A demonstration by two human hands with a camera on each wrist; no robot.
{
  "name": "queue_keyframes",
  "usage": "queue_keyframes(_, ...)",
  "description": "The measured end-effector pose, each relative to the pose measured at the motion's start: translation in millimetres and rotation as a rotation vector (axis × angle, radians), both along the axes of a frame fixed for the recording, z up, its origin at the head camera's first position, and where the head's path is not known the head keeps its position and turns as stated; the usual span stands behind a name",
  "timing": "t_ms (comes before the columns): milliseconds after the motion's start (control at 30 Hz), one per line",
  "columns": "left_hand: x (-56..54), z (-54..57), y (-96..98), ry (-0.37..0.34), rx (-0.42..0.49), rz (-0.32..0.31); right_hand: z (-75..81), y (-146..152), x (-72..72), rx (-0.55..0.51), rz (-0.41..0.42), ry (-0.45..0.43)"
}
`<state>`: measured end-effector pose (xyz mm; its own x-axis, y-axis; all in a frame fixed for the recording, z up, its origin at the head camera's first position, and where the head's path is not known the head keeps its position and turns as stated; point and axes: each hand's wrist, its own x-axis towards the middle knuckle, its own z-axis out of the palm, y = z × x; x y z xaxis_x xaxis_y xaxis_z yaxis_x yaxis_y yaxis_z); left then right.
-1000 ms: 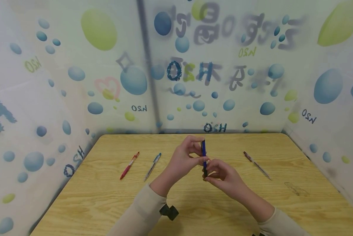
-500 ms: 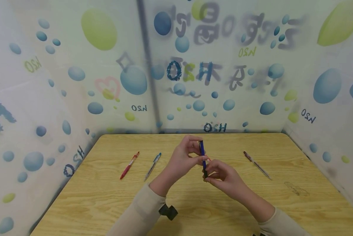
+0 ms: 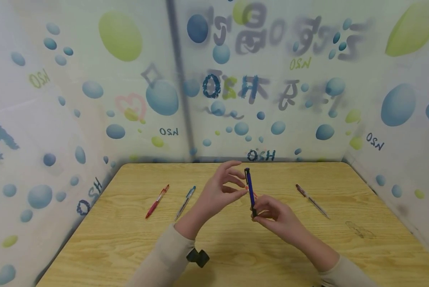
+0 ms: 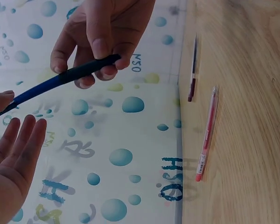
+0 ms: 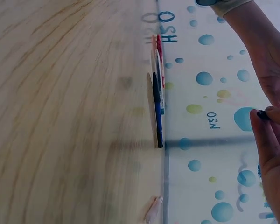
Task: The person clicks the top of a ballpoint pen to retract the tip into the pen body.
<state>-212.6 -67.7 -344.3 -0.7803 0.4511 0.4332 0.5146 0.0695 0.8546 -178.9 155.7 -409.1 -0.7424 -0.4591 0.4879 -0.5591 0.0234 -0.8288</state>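
Note:
In the head view, my right hand [image 3: 280, 221] pinches the dark lower end of a blue and black pen [image 3: 250, 189] between thumb and fingers. The pen stands nearly upright above the table, its clip end on top. My left hand [image 3: 218, 193] is just left of it, fingers spread and gently bent, thumb tip reaching close to the barrel. From the left wrist, the pen [image 4: 56, 81] slants across between both hands, and the left thumb [image 4: 2, 99] overlaps its far end. The right wrist view shows only a short dark end of the pen [image 5: 262, 114] at the fingertips.
On the wooden table [image 3: 229, 255] lie a red pen [image 3: 157, 201], a clear pen with blue parts [image 3: 185, 202] and a brown-tipped clear pen [image 3: 312, 201]. A pinkish-red pen [image 4: 206, 135] lies behind the hands. Another dark blue pen [image 5: 157, 107] shows on the table. Printed curtains surround it.
My left hand has let go of the pen's upper part and drawn slightly left, its fingers spreading. My right hand has shifted a little right with the pen.

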Motion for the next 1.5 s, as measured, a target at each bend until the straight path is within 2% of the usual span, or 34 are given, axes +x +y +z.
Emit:
queue_keyframes(333, 0.2, -7.2, -20.1, 0.017, -0.104, 0.039, -0.2, 24.2, -0.4, 0.134, -0.151, 0.012)
queue_keyframes(500, 1.7, -10.4, -28.3, 0.025, -0.185, 0.027, -2.6, 40.0, -2.9, 0.217, -0.194, 0.014)
queue_keyframes(667, 1.8, -13.2, -35.9, 0.018, -0.291, 0.019, -4.6, 56.2, -7.3, 0.308, -0.203, -0.003)
queue_keyframes(867, 1.1, -17.4, -45.0, 0.021, -0.369, 0.013, -6.9, 74.3, -16.2, 0.346, -0.202, -0.052)
queue_keyframes(1100, 0.9, -26.0, -54.1, -0.016, -0.368, 0.016, -12.2, 89.1, -31.9, 0.386, -0.224, -0.166)
queue_keyframes(1200, 1.0, -31.3, -58.4, -0.036, -0.373, 0.025, -16.3, 94.5, -41.3, 0.432, -0.217, -0.186)
queue_keyframes(1400, 4.6, -37.8, -65.3, -0.055, -0.384, 0.036, -22.7, 105.3, -59.5, 0.499, -0.147, -0.22)
queue_keyframes(1500, 6.6, -40.8, -68.2, -0.055, -0.397, 0.04, -25.0, 109.0, -66.5, 0.543, -0.157, -0.229)
